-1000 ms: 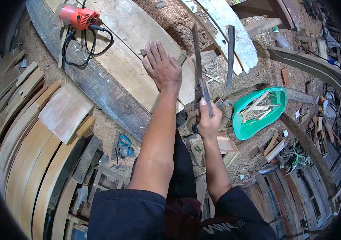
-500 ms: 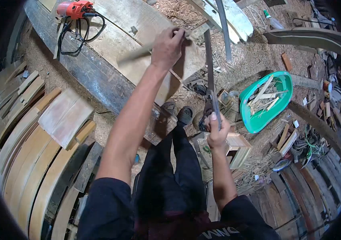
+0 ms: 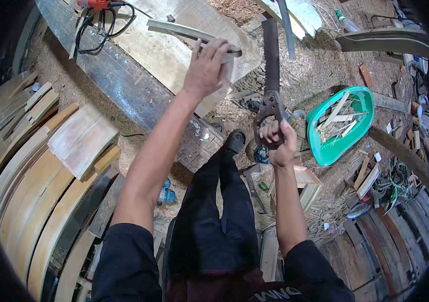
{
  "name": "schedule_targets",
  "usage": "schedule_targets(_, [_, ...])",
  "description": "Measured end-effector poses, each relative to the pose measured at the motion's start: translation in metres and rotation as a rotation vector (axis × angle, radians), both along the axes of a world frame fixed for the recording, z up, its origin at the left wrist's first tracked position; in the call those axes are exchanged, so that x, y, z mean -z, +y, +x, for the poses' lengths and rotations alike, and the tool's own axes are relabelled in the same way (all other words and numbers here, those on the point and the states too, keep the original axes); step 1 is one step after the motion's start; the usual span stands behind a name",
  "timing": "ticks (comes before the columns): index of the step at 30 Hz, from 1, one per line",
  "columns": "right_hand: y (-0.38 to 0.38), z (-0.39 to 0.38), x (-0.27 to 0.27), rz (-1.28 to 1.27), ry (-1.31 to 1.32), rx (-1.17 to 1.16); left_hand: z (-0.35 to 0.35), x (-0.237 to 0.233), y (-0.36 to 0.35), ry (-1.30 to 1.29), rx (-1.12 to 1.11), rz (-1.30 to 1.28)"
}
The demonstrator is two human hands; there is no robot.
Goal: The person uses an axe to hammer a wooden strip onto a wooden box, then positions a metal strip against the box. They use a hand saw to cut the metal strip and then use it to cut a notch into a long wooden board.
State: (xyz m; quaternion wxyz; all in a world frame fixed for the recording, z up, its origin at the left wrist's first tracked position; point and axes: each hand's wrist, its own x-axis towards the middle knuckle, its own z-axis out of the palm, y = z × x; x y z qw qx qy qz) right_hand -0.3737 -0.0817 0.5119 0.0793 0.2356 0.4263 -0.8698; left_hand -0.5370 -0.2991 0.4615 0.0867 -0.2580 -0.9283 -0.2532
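My right hand (image 3: 279, 138) is wrapped round the handle of a handsaw (image 3: 271, 60), whose dark toothed blade points away from me, its flat side facing up toward my view. My left hand (image 3: 205, 68) is over a narrow wooden strip (image 3: 174, 27), with fingers spread and partly bent across it. Whether the fingertips press on the strip is hard to make out. Under the strip is a wide pale board (image 3: 146, 60) on the long, worn workbench (image 3: 119, 80).
An orange power tool (image 3: 93, 4) with a black cord is at the bench's far left. A green basin (image 3: 325, 157) of wood scraps stands to the right. Stacked planks (image 3: 38, 201) fill the left side. A blue tool (image 3: 166, 194) sits by my leg; shavings cover the floor.
The strip has turned from my left hand's grip to lie across the board, and my left fingers have spread. The saw has rolled from edge-on to show its flat side.
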Motion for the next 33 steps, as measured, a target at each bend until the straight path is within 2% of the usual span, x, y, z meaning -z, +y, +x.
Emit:
schedule_targets(1, [0.004,-0.001,0.005,-0.136,0.042,0.003,0.003,0.001,0.003,-0.005,-0.015,0.000])
schedule_targets(5, [0.007,-0.007,0.006,-0.350,0.005,0.026,0.004,0.005,0.009,-0.010,-0.060,-0.015])
schedule_targets(16, [0.015,-0.002,0.024,-0.554,-0.014,0.063,0.007,0.006,0.011,0.025,-0.069,-0.096])
schedule_targets(19, [0.013,-0.002,0.020,-0.463,-0.039,0.040,0.007,0.007,0.013,0.031,-0.073,-0.095])
schedule_targets(22, [-0.001,-0.001,0.009,0.206,-0.103,-0.005,0.008,0.009,0.013,0.039,-0.068,-0.103])
schedule_targets(25, [0.009,0.005,0.004,0.522,0.054,-0.299,0.011,0.008,0.015,0.038,-0.095,-0.148])
schedule_targets(26, [0.009,0.009,0.003,0.414,0.024,-0.237,0.016,0.007,0.018,0.021,-0.116,-0.164])
schedule_targets(29, [0.002,0.007,-0.007,0.705,0.004,-0.232,0.022,0.000,0.021,-0.025,-0.155,-0.168])
schedule_targets(33, [0.002,-0.009,0.017,0.819,0.066,-0.303,0.022,0.001,0.024,-0.061,-0.174,-0.187])
